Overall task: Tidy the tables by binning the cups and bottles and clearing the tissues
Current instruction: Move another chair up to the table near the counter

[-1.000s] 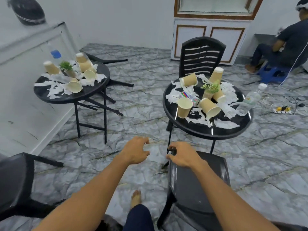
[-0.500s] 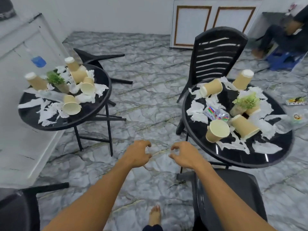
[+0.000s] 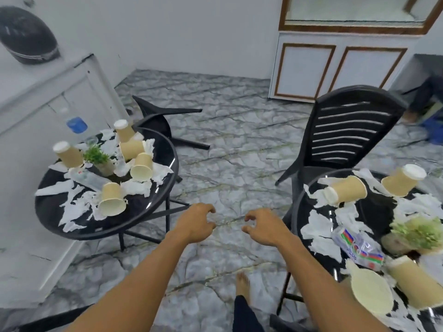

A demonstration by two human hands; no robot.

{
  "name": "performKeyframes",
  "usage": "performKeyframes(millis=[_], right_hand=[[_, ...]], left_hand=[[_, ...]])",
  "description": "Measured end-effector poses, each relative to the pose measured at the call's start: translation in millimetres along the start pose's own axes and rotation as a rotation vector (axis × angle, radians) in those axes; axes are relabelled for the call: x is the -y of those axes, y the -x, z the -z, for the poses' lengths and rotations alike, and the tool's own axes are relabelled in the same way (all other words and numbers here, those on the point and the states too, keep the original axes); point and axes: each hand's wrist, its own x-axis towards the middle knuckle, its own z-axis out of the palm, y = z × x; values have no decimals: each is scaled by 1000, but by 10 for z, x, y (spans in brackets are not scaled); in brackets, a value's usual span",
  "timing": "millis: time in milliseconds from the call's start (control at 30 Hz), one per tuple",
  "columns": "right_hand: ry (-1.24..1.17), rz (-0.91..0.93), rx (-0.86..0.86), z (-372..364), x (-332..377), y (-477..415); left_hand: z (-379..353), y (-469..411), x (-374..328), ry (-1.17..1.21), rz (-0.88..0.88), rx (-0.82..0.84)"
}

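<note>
Two round black tables are littered. The left table [image 3: 153,212] carries several tan paper cups [image 3: 112,200], torn white tissues [image 3: 72,209], a clear bottle lying flat [image 3: 90,179], a blue-capped bottle [image 3: 76,125] and a small green plant [image 3: 96,155]. On the right table [image 3: 297,212] lie more cups [image 3: 347,191], tissues [image 3: 318,226], a crumpled plastic bottle with a coloured label [image 3: 357,245] and a plant [image 3: 417,233]. My left hand [image 3: 195,222] and my right hand [image 3: 263,227] hang in the air between the tables, fingers loosely curled, holding nothing.
A black slatted chair [image 3: 345,130] stands behind the right table and another chair [image 3: 158,116] lies behind the left one. A white cabinet [image 3: 36,116] flanks the left table. My bare foot [image 3: 242,283] is on the marble floor. A person sits at far right [image 3: 429,97].
I have stepped forward, so both tables are closer and larger in view. My right hand has let go of the black chair back. Both hands stay raised and empty.
</note>
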Motion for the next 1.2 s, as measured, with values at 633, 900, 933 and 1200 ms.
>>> performKeyframes(millis=[633,900,933,1200], right_hand=[[76,-1,46,1811,123,-3300],[64,-106,-32,2671,-10,-4508],[67,-113,-24,2745,-41,-4664],[68,-110,64,3409,-460,-6199]], left_hand=[[1416,-3333,168,77,34,-9],[2071,-5005,-68,10,-61,63],[2141,-5190,-91,6,-68,64],[2550,-6738,-241,-35,-30,132]])
